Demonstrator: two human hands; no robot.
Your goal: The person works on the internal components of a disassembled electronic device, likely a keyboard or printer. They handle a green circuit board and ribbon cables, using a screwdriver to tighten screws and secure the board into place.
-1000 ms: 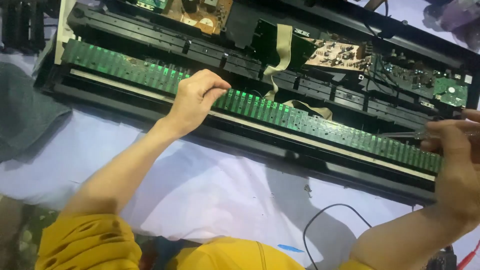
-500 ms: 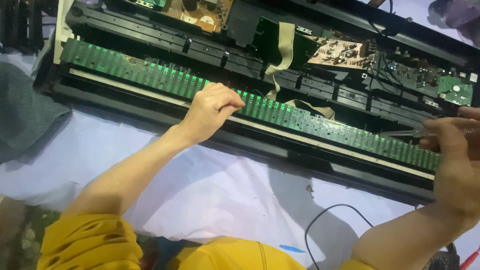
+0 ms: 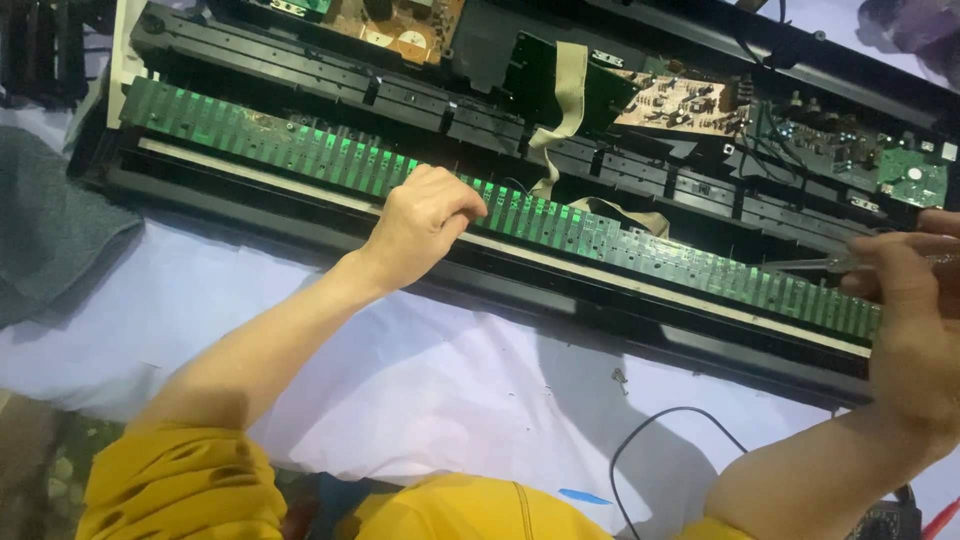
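A white cloth [image 3: 420,400] covers the table, a black cable [image 3: 660,440] looping at five o'clock. The opened keyboard [image 3: 300,215] stretches from ten to three o'clock. Left hand [image 3: 425,220] rests curled on its green contact strip [image 3: 300,150]; right hand [image 3: 915,300] grips a screwdriver [image 3: 815,263]. A ribbon cable [image 3: 570,100] crosses above.
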